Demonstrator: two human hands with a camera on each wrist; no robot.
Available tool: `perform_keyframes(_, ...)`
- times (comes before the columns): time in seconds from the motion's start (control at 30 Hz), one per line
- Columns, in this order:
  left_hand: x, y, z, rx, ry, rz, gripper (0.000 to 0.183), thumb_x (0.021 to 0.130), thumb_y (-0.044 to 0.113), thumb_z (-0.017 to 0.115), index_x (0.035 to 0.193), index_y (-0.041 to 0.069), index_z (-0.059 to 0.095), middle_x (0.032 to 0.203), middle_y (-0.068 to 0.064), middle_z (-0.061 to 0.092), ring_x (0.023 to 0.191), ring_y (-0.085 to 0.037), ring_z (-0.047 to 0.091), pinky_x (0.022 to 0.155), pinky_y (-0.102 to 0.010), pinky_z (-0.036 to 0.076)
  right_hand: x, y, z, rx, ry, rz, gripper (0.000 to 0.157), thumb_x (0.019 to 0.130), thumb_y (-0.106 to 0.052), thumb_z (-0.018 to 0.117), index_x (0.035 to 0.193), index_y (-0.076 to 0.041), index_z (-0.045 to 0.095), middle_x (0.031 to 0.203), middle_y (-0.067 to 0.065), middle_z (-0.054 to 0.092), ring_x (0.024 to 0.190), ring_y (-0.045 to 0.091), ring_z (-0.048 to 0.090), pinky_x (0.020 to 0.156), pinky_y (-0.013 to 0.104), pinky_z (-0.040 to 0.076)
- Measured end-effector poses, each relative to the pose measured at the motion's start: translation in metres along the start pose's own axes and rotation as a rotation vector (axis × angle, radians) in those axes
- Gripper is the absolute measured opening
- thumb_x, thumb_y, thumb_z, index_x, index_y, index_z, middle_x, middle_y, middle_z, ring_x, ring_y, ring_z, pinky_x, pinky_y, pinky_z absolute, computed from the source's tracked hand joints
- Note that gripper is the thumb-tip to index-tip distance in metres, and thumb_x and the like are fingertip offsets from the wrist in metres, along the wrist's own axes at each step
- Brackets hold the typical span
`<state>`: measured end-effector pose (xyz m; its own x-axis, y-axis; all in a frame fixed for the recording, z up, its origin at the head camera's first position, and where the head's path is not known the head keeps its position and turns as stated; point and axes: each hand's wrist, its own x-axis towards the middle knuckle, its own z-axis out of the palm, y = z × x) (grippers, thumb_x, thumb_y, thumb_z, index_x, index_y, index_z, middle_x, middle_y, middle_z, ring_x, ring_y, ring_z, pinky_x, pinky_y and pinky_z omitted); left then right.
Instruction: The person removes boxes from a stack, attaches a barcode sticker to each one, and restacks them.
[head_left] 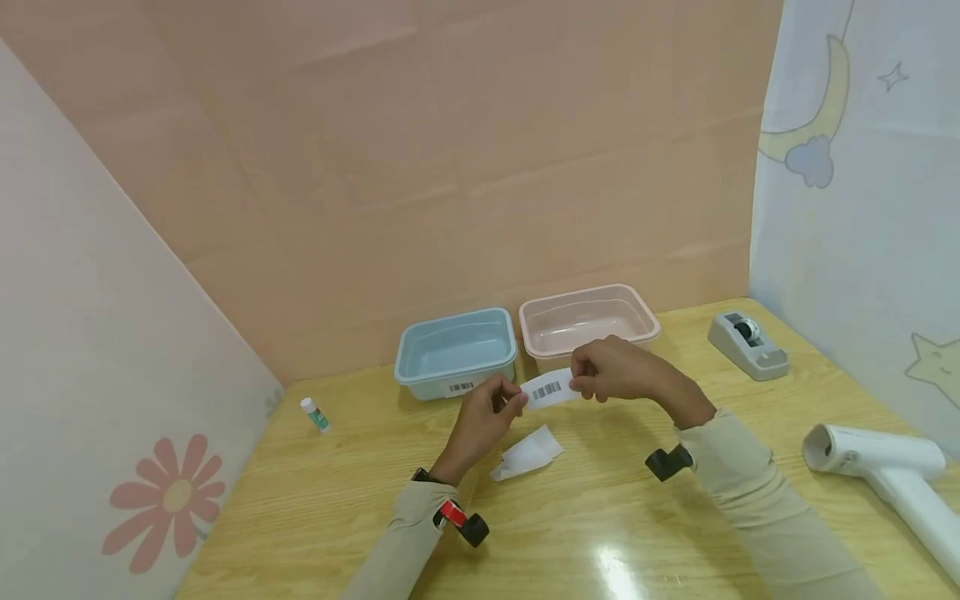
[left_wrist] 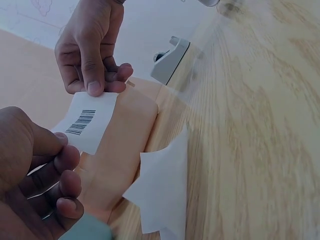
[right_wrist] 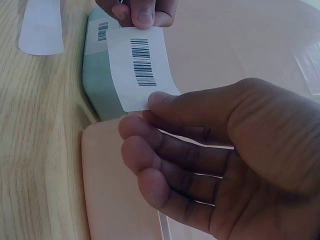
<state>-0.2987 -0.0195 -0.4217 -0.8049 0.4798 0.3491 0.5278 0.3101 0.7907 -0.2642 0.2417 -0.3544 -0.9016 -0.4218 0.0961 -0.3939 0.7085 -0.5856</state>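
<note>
A white barcode label (head_left: 547, 389) is stretched between both hands, just in front of the pink basin (head_left: 551, 362). My left hand (head_left: 484, 418) pinches its left end between thumb and forefinger. The right hand (head_left: 618, 371) pinches the opposite end; in the right wrist view the thumb (right_wrist: 165, 100) lies over the label's edge. To the left stands a blue basin (head_left: 420, 387), which bears a similar barcode label (head_left: 461, 387) on its front. Below the hands, a folded piece of white paper (head_left: 528, 454) lies on the table.
A glue stick (head_left: 315, 414) lies on the left of the wooden table (head_left: 337, 517). At the right stand a grey tape dispenser (head_left: 746, 346) and a white, pistol-shaped device (head_left: 873, 454). Walls with printed cloth border the table at the back and sides.
</note>
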Motion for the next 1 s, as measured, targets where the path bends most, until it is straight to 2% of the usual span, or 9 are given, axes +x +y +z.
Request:
perform_keyframes(0.4, 0.011, 0.009, 0.01, 0.033, -0.012, 0.025, 0.008, 0.098, 0.022, 0.068, 0.096, 0.014, 0.066, 0.078, 0.005, 0.065, 0.06, -0.012, 0.051, 0.051, -0.024, 0.041, -0.002, 0.013, -0.005, -0.023, 0.008, 0.032, 0.013, 0.096, -0.014, 0.069, 0.084, -0.008, 0.067, 0.071, 0.001, 0.067, 0.058, 0.019, 0.062, 0.051, 0.028, 0.046)
perform_keyframes(0.67, 0.016, 0.002, 0.018, 0.047, -0.01, 0.03, 0.008, 0.098, 0.022, 0.068, 0.095, 0.015, 0.066, 0.077, 0.006, 0.066, 0.058, -0.01, 0.051, 0.051, -0.023, 0.042, -0.003, 0.02, -0.007, -0.011, 0.009, 0.058, 0.014, 0.096, -0.014, 0.069, 0.083, -0.009, 0.068, 0.069, 0.001, 0.066, 0.058, 0.019, 0.061, 0.053, 0.029, 0.047)
perform_keyframes(1.0, 0.027, 0.006, 0.028, 0.055, 0.001, 0.042, 0.007, 0.097, 0.019, 0.07, 0.094, 0.013, 0.067, 0.078, 0.005, 0.066, 0.058, -0.009, 0.051, 0.051, -0.022, 0.042, -0.007, 0.028, -0.012, -0.035, 0.036, 0.076, 0.016, 0.096, -0.014, 0.068, 0.081, -0.008, 0.069, 0.068, 0.002, 0.067, 0.057, 0.016, 0.059, 0.053, 0.032, 0.047)
